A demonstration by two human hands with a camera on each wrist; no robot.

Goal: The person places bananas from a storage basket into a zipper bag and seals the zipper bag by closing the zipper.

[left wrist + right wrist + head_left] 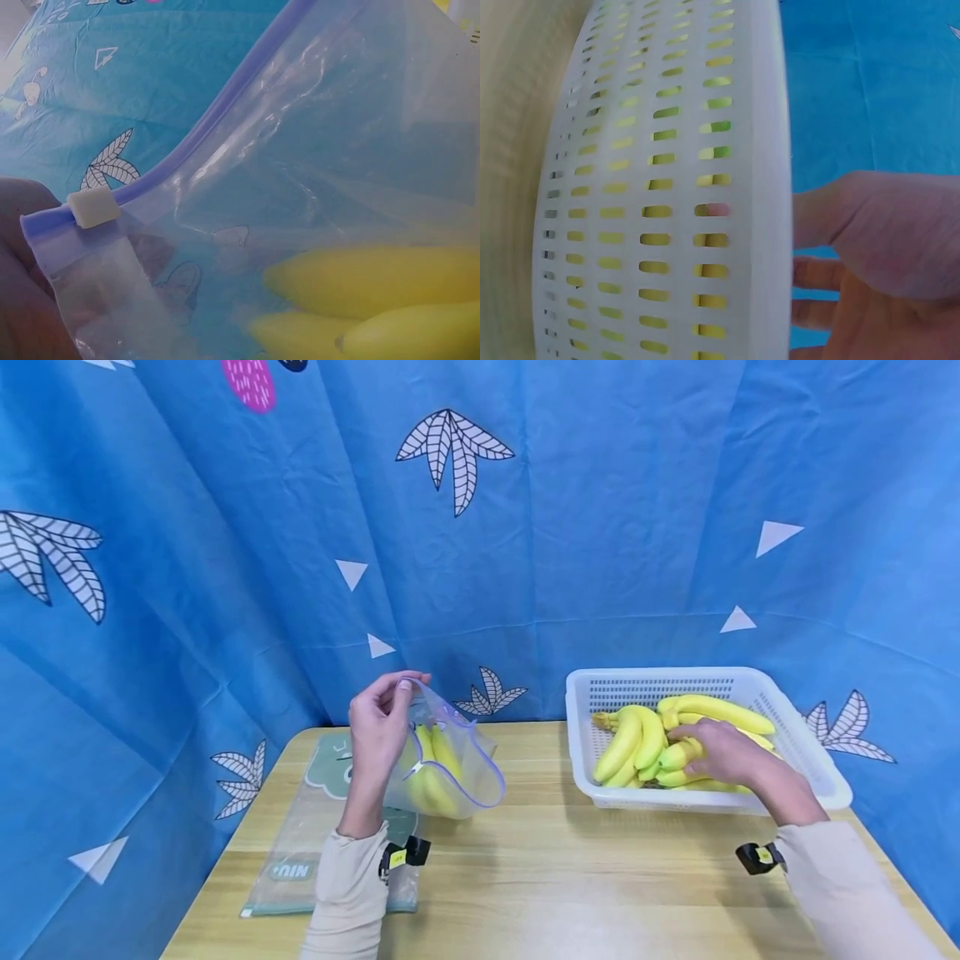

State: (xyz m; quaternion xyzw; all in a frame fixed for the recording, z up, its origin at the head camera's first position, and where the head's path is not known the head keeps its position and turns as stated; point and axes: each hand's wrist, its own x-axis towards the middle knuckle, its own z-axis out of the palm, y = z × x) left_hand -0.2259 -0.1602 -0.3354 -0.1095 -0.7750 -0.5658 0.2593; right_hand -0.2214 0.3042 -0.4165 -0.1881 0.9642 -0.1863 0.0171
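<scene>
Your left hand (pixel 381 718) pinches the rim of a clear zip bag (pixel 478 793), thumb against fingers, mouth gaping; the bag stands near the tabletop (pixel 570 877)'s far edge, left of middle, with bagged bananas (pixel 438 789) inside. Your right hand (pixel 723 752) is over the near-right part of the white basket (pixel 806 756), fingers down among the loose bananas (pixel 630 743); can't tell if they grip one. Basket sits at the tabletop's far right corner. A flat printed bag (pixel 288 835) lies along the tabletop's left edge, partly under your left sleeve (pixel 348 893); only the head view gives you that one. Left wrist cam gets you the white slider (pixel 94 207) close up, by the zip's end next to your hand, plus at least three banana ends through the film. Right wrist cam gives you the basket's slotted outer wall, yellow and some green showing through; that wall hides your fingertips, so it doesn't settle the grip. Blue curtain (pixel 615 527) behind.
</scene>
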